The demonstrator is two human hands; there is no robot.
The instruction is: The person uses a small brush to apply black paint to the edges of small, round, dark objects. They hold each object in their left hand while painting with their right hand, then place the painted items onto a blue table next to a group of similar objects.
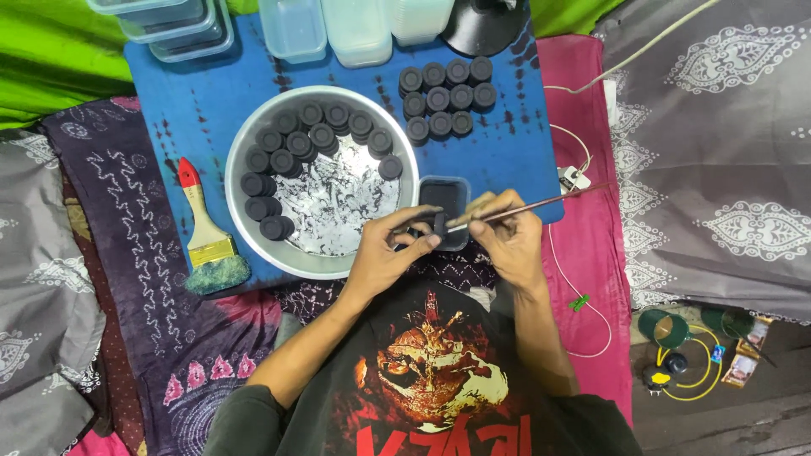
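My left hand point(390, 251) pinches a small black round piece point(437, 225) between thumb and fingers, just in front of a small dark square tub point(446, 192). My right hand point(508, 232) holds a thin brush point(541, 203) like a pen, its tip against the black piece, its handle pointing right. A round metal pan point(325, 245) to the left holds several black discs point(296, 142) along its far and left rim, and its bottom is smeared black. More black discs point(446, 98) lie in rows on the blue board point(203, 110).
A wide paintbrush with a red-tipped handle point(205, 234) lies left of the pan. Clear plastic boxes point(291, 27) line the board's far edge. A white cable and switch point(574, 178) lie on the pink cloth at right. Small items point(676, 350) sit at lower right.
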